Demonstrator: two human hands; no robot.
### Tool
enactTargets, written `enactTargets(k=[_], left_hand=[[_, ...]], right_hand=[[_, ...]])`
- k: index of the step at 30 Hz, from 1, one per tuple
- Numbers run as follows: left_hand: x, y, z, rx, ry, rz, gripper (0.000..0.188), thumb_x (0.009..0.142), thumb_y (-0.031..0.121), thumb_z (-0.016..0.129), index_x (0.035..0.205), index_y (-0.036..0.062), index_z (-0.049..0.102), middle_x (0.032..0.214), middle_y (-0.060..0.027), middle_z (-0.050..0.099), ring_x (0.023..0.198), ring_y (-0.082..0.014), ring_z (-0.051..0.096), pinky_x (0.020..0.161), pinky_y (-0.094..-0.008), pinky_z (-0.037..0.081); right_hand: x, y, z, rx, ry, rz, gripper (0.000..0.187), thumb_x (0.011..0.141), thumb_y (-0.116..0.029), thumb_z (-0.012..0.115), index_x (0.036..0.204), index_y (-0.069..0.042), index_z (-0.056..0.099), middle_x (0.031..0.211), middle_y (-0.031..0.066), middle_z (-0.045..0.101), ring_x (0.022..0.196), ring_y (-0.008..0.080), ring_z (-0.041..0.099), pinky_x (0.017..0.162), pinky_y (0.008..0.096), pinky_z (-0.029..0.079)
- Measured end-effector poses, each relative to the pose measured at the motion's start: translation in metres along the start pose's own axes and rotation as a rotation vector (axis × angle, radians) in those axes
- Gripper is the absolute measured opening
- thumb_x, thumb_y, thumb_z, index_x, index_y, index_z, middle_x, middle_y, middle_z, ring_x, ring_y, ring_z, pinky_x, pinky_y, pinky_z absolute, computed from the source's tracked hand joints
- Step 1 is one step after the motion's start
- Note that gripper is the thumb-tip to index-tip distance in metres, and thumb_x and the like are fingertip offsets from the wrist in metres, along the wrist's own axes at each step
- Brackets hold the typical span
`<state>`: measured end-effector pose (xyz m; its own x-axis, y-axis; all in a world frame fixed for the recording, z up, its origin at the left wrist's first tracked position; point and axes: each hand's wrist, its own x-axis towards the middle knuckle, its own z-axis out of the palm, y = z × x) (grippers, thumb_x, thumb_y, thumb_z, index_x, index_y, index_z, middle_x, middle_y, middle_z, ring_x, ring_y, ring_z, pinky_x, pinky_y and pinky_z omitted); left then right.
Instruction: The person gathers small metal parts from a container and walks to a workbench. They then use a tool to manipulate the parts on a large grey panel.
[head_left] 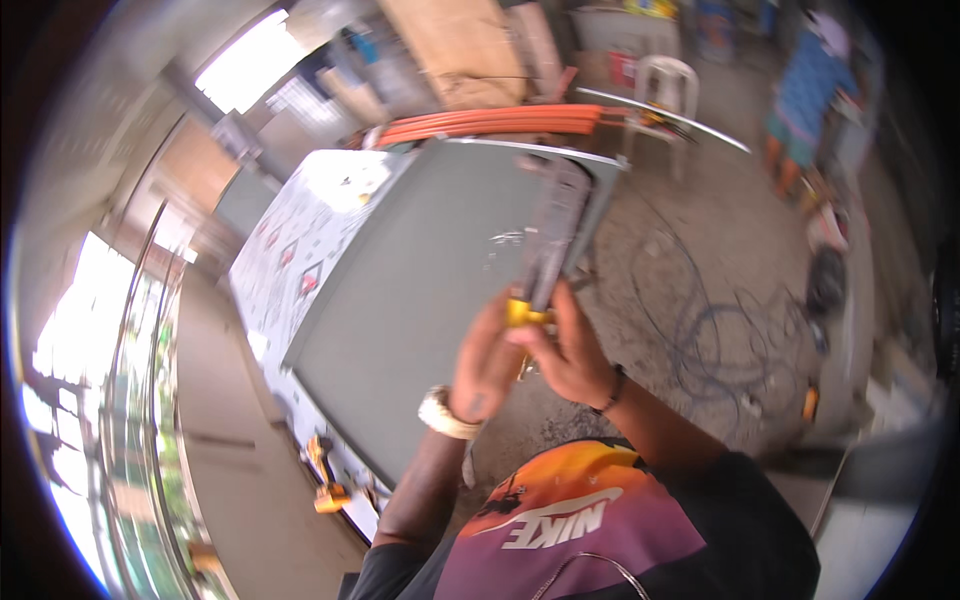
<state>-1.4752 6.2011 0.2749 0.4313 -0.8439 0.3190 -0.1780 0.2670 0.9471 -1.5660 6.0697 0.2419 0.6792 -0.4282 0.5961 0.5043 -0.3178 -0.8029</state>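
Between my two hands is a long dark-grey tool (562, 205) with a yellow part (527, 312) at its near end. It is shaped like a caulking gun, but motion blur hides its details. My left hand (483, 352) closes on the yellow part from the left. From the other side my right hand (572, 350) grips the same end, its thumb lying across it. The tool points away from me, above the right part of a large flat grey panel (400, 260). A small brass-coloured piece shows just below my hands.
The panel lies over a white printed sheet (285, 250). A yellow cordless drill (325, 480) rests along the near left edge. Orange tubes (490, 122) and a white plastic chair (668, 85) stand beyond. Loose cable (715, 335) covers the floor at right; a person (808, 90) stands farther back.
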Motion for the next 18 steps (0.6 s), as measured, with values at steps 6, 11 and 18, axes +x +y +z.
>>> enactTargets(k=[6,11,18], left_hand=[[-0.062,-0.051,-0.005,-0.064,0.217,-0.141,0.065,0.093,0.007,0.072,0.148,-0.0067,0.039,0.115,-0.0056,0.06,0.105,-0.0124,0.057,0.092,-0.0294,0.049],[-0.159,-0.053,-0.06,0.018,0.586,-0.205,0.063,0.084,0.001,0.077,0.141,-0.006,0.05,0.108,-0.0021,0.061,0.091,-0.0095,0.055,0.079,-0.0248,0.048],[-0.298,-0.056,-0.131,0.275,1.082,-0.278,0.059,0.09,0.007,0.073,0.141,-0.0086,0.048,0.105,-0.0058,0.065,0.091,-0.0106,0.059,0.08,-0.0253,0.049]], right_hand=[[-0.053,0.041,-0.01,-0.052,-0.28,0.113,0.048,0.102,-0.024,0.058,0.143,-0.001,0.049,0.123,0.0129,0.055,0.104,0.0206,0.056,0.091,0.0333,0.047],[-0.106,0.162,-0.035,-0.051,-0.052,0.878,0.042,0.1,-0.026,0.064,0.133,-0.001,0.058,0.103,0.0029,0.062,0.09,0.013,0.057,0.081,0.0289,0.048],[-0.121,0.255,0.011,0.821,0.098,1.378,0.029,0.1,-0.037,0.066,0.103,-0.008,0.063,0.094,0.007,0.067,0.09,0.0215,0.064,0.084,0.0371,0.054]])
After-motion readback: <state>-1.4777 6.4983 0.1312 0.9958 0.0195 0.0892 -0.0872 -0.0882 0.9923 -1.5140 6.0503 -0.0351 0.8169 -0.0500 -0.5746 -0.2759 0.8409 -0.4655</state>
